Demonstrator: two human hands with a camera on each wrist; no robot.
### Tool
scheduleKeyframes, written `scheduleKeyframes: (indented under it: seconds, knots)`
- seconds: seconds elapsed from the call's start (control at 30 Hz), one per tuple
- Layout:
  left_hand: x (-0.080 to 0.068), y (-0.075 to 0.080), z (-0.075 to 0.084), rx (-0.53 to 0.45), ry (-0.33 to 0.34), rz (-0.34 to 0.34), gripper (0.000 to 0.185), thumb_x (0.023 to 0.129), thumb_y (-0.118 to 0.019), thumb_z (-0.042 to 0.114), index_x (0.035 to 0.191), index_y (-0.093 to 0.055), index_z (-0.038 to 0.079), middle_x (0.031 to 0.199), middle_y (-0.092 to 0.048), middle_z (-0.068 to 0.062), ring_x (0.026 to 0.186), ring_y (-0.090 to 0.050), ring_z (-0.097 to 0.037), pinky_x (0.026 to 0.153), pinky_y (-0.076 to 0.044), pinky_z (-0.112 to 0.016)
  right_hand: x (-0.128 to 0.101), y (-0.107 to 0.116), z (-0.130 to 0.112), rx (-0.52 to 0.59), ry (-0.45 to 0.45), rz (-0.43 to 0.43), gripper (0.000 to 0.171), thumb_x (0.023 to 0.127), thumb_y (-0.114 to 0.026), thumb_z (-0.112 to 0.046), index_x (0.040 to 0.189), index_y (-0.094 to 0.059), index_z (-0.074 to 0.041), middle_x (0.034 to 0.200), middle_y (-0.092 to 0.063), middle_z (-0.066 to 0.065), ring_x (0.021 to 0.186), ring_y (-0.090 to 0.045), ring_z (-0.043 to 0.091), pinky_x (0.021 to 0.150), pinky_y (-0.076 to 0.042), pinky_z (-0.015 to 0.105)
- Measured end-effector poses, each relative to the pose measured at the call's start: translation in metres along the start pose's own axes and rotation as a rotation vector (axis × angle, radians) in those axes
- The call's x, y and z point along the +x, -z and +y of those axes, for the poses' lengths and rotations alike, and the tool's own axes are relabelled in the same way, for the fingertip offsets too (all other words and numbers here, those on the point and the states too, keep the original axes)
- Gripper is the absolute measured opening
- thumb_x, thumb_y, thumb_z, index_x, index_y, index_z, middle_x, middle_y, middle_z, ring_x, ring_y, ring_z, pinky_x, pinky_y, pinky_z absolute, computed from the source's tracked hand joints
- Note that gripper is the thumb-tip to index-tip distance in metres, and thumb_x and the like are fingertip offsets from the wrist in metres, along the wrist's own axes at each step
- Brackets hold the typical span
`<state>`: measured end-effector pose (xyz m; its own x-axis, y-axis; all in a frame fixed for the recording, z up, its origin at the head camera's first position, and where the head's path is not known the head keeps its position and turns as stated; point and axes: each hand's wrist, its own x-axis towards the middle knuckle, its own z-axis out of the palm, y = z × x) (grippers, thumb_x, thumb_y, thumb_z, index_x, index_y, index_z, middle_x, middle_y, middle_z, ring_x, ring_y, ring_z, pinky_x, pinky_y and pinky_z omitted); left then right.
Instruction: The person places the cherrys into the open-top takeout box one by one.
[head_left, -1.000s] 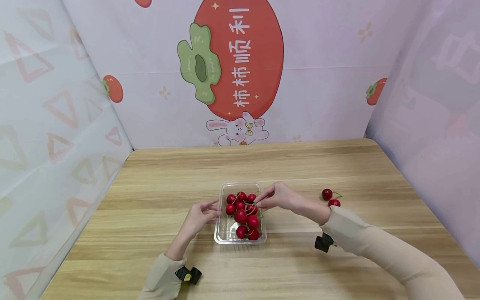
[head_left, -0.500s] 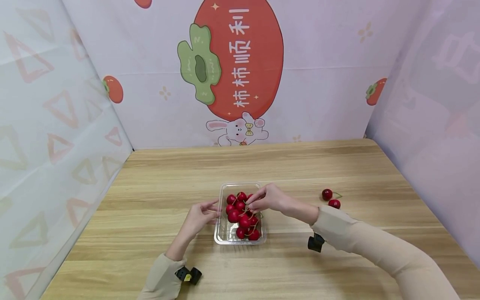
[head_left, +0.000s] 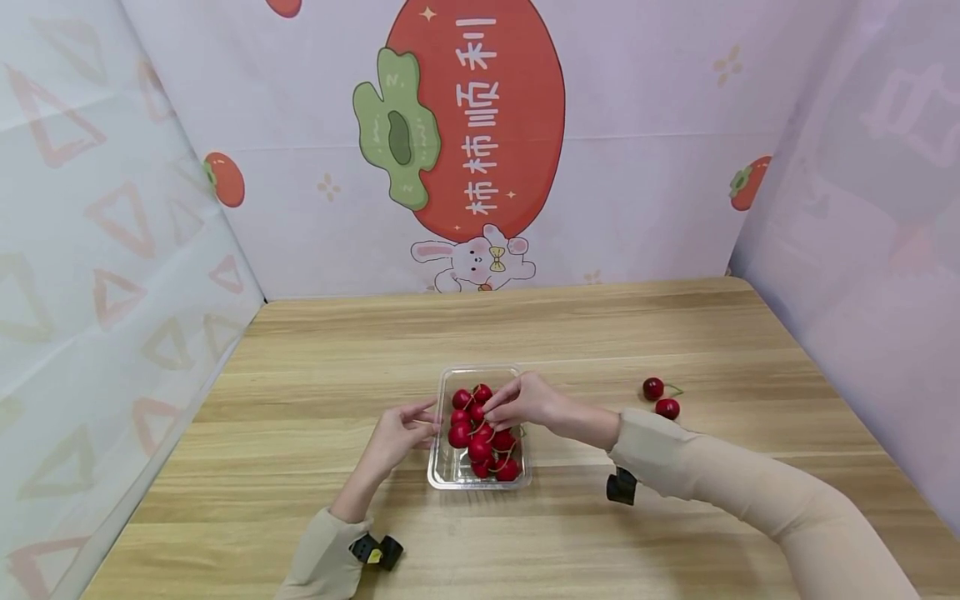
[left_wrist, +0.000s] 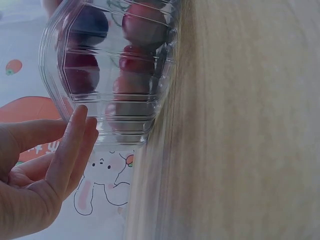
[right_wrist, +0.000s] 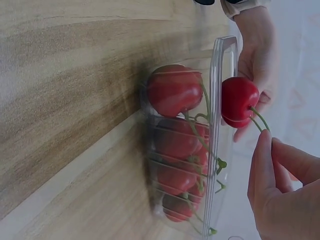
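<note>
A clear plastic box (head_left: 450, 479) on the table holds several red cherries (head_left: 507, 469) with green stems. My left hand (head_left: 397, 435) is at its left side. In the left wrist view its nearly straight fingers (left_wrist: 70, 150) rest against the ribbed wall. My right hand (head_left: 528, 402) pinches two green stems (right_wrist: 260, 119) between thumb and fingertips. From them a pair of cherries (head_left: 480, 450) hangs over the box. In the right wrist view one hanging cherry (right_wrist: 240, 100) shows at rim height; its partner is hidden there.
Two loose cherries (head_left: 653, 388) lie on the wooden table (head_left: 337, 350) at the right, beyond my right forearm. A printed cloth (head_left: 637, 167) stands along the back of the table, with more cloth on both sides.
My right hand has moved left and slightly nearer over the box, carrying the pair of cherries by the stems. The left hand and the box have stayed in place.
</note>
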<state>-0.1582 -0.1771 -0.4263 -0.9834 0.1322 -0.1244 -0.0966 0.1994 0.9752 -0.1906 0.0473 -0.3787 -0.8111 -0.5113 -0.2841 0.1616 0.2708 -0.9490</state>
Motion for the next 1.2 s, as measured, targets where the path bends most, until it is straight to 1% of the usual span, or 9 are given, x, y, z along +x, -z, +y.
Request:
scheduleKeyframes:
  seconds: [0.17, 0.3, 0.43, 0.57, 0.73, 0.83, 0.93, 1.03, 1.2]
  knots:
    - [-0.001, 0.0, 0.001, 0.006, -0.001, 0.001, 0.046, 0.076, -0.053, -0.012, 0.121, -0.046, -0.011, 0.097, -0.059, -0.027, 0.078, -0.064, -0.025, 0.065, -0.058, -0.031, 0.002, -0.006, 0.0, 0.042, -0.025, 0.021, 0.021, 0.078, -0.061, 0.004, 0.096, -0.061, 0.015, 0.087, -0.066, 0.02, 0.061, -0.063, 0.012, 0.073, -0.056, 0.036]
    - [-0.001, 0.0, 0.001, 0.009, -0.001, -0.001, 0.046, 0.076, -0.054, -0.011, 0.121, -0.046, -0.011, 0.098, -0.059, -0.027, 0.077, -0.064, -0.025, 0.065, -0.058, -0.032, 0.004, -0.01, 0.001, 0.048, -0.035, 0.042, 0.02, 0.077, -0.062, 0.005, 0.094, -0.062, 0.015, 0.086, -0.065, 0.021, 0.061, -0.064, 0.014, 0.073, -0.056, 0.036]
    - [-0.001, 0.0, 0.001, 0.012, 0.0, -0.004, 0.046, 0.077, -0.055, -0.01, 0.122, -0.046, -0.01, 0.099, -0.059, -0.028, 0.078, -0.064, -0.025, 0.065, -0.058, -0.032, 0.004, -0.013, 0.001, 0.04, -0.023, 0.054, 0.014, 0.076, -0.063, 0.004, 0.089, -0.065, 0.012, 0.082, -0.066, 0.017, 0.063, -0.065, 0.017, 0.07, -0.057, 0.033]
    - [-0.001, 0.0, 0.001, 0.009, -0.004, -0.002, 0.046, 0.077, -0.055, -0.01, 0.122, -0.045, -0.011, 0.098, -0.059, -0.028, 0.078, -0.064, -0.026, 0.065, -0.058, -0.032, 0.006, -0.014, 0.005, 0.05, 0.002, 0.043, 0.01, 0.075, -0.065, 0.004, 0.083, -0.067, 0.009, 0.08, -0.066, 0.013, 0.061, -0.065, 0.018, 0.065, -0.058, 0.03]
    - [-0.002, 0.0, 0.003, 0.006, -0.009, 0.003, 0.046, 0.077, -0.054, -0.011, 0.122, -0.045, -0.011, 0.097, -0.059, -0.028, 0.079, -0.063, -0.028, 0.066, -0.058, -0.033, 0.01, -0.019, 0.007, 0.079, -0.049, 0.077, 0.014, 0.076, -0.061, 0.009, 0.088, -0.063, 0.015, 0.085, -0.065, 0.018, 0.061, -0.064, 0.015, 0.066, -0.058, 0.031]
    - [-0.002, -0.001, 0.003, 0.014, -0.006, 0.008, 0.046, 0.077, -0.055, -0.01, 0.122, -0.045, -0.01, 0.097, -0.059, -0.027, 0.08, -0.063, -0.03, 0.066, -0.058, -0.033, 0.01, -0.02, 0.008, 0.097, -0.053, 0.089, 0.016, 0.076, -0.06, 0.011, 0.089, -0.061, 0.019, 0.086, -0.065, 0.021, 0.059, -0.062, 0.012, 0.064, -0.058, 0.029]
    - [-0.002, -0.001, 0.003, 0.015, 0.0, 0.01, 0.046, 0.077, -0.055, -0.01, 0.122, -0.046, -0.01, 0.097, -0.059, -0.027, 0.08, -0.063, -0.03, 0.066, -0.058, -0.033, 0.01, -0.022, 0.008, 0.115, -0.055, 0.092, 0.016, 0.075, -0.061, 0.012, 0.089, -0.06, 0.02, 0.085, -0.065, 0.019, 0.058, -0.061, 0.011, 0.064, -0.058, 0.029]
    - [-0.002, -0.001, 0.003, 0.006, 0.001, 0.006, 0.046, 0.077, -0.056, -0.01, 0.122, -0.045, -0.011, 0.097, -0.059, -0.027, 0.08, -0.063, -0.031, 0.067, -0.058, -0.033, 0.01, -0.023, 0.01, 0.107, -0.06, 0.089, 0.015, 0.075, -0.061, 0.011, 0.088, -0.061, 0.019, 0.081, -0.065, 0.017, 0.058, -0.061, 0.011, 0.064, -0.058, 0.029]
    - [-0.002, -0.001, 0.003, -0.002, 0.0, 0.001, 0.046, 0.077, -0.056, -0.009, 0.122, -0.045, -0.011, 0.098, -0.058, -0.028, 0.079, -0.063, -0.031, 0.067, -0.058, -0.033, 0.012, -0.025, 0.013, 0.053, -0.059, 0.073, 0.014, 0.075, -0.063, 0.008, 0.087, -0.063, 0.015, 0.077, -0.066, 0.017, 0.058, -0.061, 0.011, 0.066, -0.058, 0.031]
